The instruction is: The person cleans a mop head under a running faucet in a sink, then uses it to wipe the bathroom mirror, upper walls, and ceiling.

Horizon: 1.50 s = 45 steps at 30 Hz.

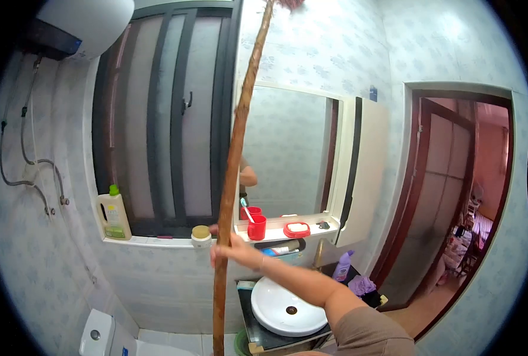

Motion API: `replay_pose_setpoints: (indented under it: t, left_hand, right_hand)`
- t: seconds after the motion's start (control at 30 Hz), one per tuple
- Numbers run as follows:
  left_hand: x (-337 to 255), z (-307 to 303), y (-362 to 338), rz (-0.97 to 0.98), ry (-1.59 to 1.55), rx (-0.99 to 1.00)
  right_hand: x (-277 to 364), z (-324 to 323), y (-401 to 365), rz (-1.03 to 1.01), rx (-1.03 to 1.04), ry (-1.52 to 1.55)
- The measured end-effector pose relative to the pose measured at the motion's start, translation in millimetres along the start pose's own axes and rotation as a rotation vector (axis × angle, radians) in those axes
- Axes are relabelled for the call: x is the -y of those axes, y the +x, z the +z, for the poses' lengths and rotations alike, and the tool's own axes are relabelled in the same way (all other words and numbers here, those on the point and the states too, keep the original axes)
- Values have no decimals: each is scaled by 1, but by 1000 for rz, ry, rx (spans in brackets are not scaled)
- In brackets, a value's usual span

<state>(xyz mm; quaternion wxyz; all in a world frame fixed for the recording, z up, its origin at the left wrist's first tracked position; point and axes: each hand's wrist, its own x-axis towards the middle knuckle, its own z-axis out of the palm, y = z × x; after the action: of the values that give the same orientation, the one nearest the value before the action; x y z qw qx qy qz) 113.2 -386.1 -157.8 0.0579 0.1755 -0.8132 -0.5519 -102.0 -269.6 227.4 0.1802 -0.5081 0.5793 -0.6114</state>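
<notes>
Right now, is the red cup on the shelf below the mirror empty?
No, a toothbrush stands tilted in the red cup on the shelf.

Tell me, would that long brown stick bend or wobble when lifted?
The stick is probably stiff: it looks nearly straight along its length. It may sway at the top, since the right hand grips it low down.

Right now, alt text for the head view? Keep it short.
A right hand grips a long wooden pole standing nearly upright in a tiled bathroom. Behind it: a mirror, a red cup on its shelf, a white basin below.
</notes>
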Motion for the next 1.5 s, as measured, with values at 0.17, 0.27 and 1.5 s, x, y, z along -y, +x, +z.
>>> replay_pose_setpoints:
  t: [0.17, 0.27, 1.5]
  left_hand:
    - [-92, -2, 37, 173, -48, -41]
    - [-130, 37, 62, 145, -33, -53]
    - [-531, 283, 163, 550, -726, 996]
  right_hand:
    - [58, -76, 32, -106, -75, 9]
    - [82, -115, 26, -131, -89, -31]
    - [228, -398, -149, -147, -1226, -340]
